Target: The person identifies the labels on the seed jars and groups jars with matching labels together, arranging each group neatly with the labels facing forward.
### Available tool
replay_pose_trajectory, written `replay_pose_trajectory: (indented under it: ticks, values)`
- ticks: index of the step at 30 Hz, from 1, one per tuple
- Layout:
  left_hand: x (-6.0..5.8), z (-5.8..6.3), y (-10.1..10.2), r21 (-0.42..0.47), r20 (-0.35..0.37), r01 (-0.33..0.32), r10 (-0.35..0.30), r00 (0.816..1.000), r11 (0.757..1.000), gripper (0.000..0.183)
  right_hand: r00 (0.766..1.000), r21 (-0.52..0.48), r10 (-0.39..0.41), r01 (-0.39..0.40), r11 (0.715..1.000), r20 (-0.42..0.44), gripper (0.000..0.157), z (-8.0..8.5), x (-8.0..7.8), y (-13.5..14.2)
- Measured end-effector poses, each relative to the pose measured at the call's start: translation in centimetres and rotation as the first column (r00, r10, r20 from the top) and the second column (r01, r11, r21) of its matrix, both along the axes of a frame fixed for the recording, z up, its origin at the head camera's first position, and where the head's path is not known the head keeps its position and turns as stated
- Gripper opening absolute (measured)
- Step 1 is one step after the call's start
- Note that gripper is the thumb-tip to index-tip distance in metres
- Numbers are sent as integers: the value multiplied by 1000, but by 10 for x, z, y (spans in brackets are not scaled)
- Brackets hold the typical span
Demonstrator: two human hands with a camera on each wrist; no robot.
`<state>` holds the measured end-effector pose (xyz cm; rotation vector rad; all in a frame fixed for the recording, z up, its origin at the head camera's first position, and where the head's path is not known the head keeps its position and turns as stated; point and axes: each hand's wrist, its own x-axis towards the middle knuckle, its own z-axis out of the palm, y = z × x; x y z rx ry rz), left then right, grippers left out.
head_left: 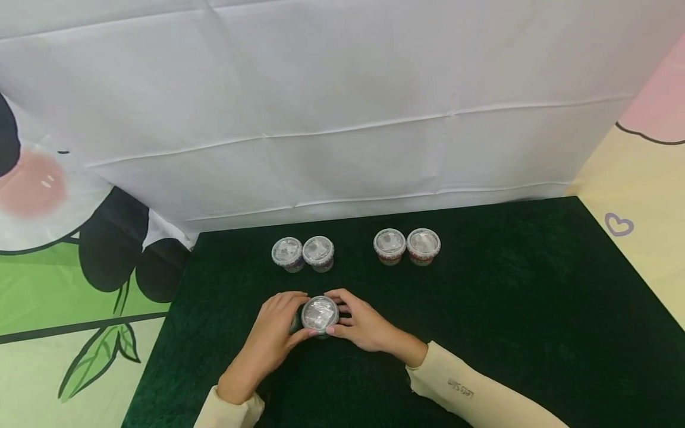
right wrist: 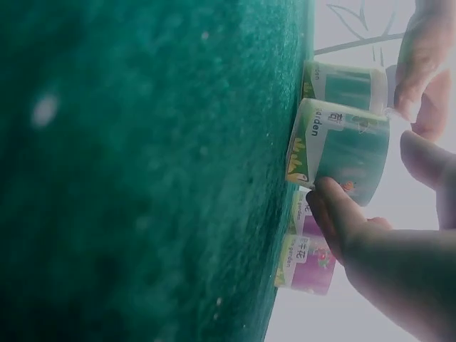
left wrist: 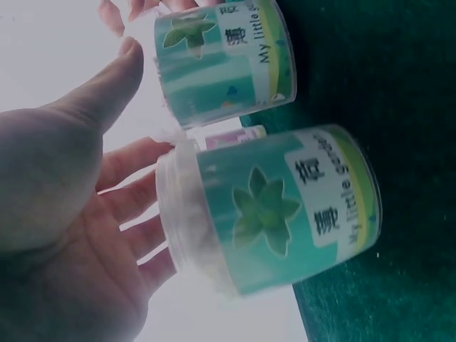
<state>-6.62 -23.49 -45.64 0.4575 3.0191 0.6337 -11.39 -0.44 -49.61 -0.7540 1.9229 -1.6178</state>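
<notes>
Two lidded clear plastic tubs with green labels stand side by side between the hands. The right tub (head_left: 320, 314) shows its round lid in the head view; its green label faces the left wrist view. My right hand (head_left: 364, 324) grips this tub by its side, thumb near, fingers far. The left tub (left wrist: 263, 214) is mostly hidden under my left hand (head_left: 274, 330) in the head view. That hand curves around the left tub, fingers behind its lid rim, and its thumb reaches to the right tub's lid.
Farther back on the dark green cloth (head_left: 508, 309) stand two purple-labelled tubs (head_left: 318, 252) on the left. Two red-labelled tubs (head_left: 423, 245) stand to the right of them. A white curtain (head_left: 342, 119) hangs behind the table's back edge.
</notes>
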Motion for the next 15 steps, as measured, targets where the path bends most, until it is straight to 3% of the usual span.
replay_pose_trajectory:
  ticks: [11,15]
  values:
    - [3,0,-9,9,-11,15,-15,1000,1000,55,995,54,15,-10,998,-101,60,5,4,-5]
    - [2,0,-10,20,6,17,-17,1000,1000,55,994,38,12,-8,999,-110,63,-9,-1,-6]
